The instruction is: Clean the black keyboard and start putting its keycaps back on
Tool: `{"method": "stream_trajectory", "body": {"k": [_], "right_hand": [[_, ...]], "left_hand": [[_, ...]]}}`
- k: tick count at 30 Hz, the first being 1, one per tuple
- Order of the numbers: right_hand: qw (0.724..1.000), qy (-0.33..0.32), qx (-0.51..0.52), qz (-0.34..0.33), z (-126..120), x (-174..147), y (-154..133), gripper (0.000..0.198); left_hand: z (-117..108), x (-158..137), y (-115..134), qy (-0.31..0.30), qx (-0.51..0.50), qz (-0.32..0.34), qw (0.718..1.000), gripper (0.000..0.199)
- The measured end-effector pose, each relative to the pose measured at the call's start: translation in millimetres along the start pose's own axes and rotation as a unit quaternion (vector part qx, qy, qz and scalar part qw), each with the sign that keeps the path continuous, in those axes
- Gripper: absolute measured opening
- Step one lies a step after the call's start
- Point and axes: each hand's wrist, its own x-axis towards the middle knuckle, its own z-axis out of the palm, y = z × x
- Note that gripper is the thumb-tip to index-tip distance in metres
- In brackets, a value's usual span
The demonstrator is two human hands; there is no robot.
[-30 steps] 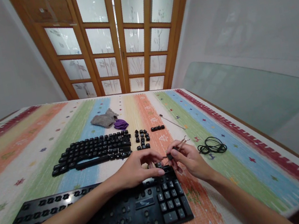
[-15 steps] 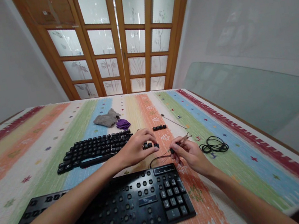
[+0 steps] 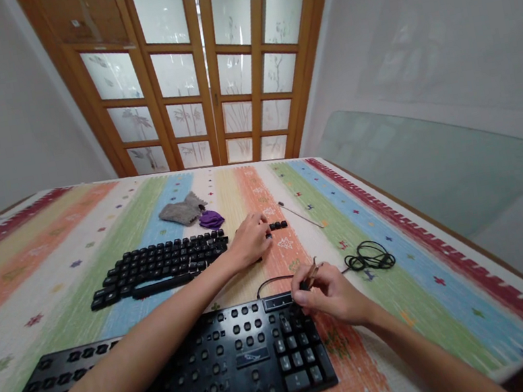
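My left hand (image 3: 250, 239) reaches over the table with its fingers curled down onto a small black keycap (image 3: 269, 236). That cap is mostly hidden under the fingertips, beside a short row of loose keycaps (image 3: 278, 225). In my right hand (image 3: 331, 295) is a thin brown pronged tool (image 3: 311, 272) that looks like a keycap puller. This hand hovers at the upper right corner of a black keyboard (image 3: 248, 359). Most of the board shows bare switches, while its number pad (image 3: 297, 357) still carries caps. My left forearm covers part of the board.
Removed keycaps (image 3: 162, 263) lie in keyboard order behind the board, with a long space bar (image 3: 163, 285) in front. Farther back are a grey cloth (image 3: 181, 211) and a purple bundle (image 3: 211, 220). A thin rod (image 3: 302, 214) and a coiled black cable (image 3: 369, 256) lie to the right.
My left hand has moved away from me, toward the short keycap row. My right hand has come down and nearer to the keyboard's corner, still holding the tool.
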Motion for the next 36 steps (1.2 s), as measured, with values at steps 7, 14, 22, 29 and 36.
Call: {"method": "stream_trajectory", "body": {"k": [7, 14, 22, 29, 36], "right_hand": [[0.999, -0.044, -0.021, 0.016, 1, -1, -9, 0.026], [0.998, -0.035, -0.049, -0.006, -2, -2, -6, 0.024], [0.996, -0.059, -0.072, -0.011, -5, -3, -2, 0.026], [0.995, -0.086, -0.051, 0.000, 5, -2, -2, 0.027], [0.979, -0.078, -0.160, -0.094, 16, -6, -6, 0.026]], "left_hand": [[8, 6, -1, -0.017, 0.036, 0.008, 0.999, 0.009], [11, 10, 3, -0.028, 0.057, 0.017, 0.998, 0.016], [10, 10, 4, -0.029, 0.060, 0.021, 0.998, 0.015], [11, 10, -1, -0.031, 0.062, 0.023, 0.997, 0.013], [13, 9, -2, -0.032, 0.070, 0.024, 0.997, 0.011]]}}
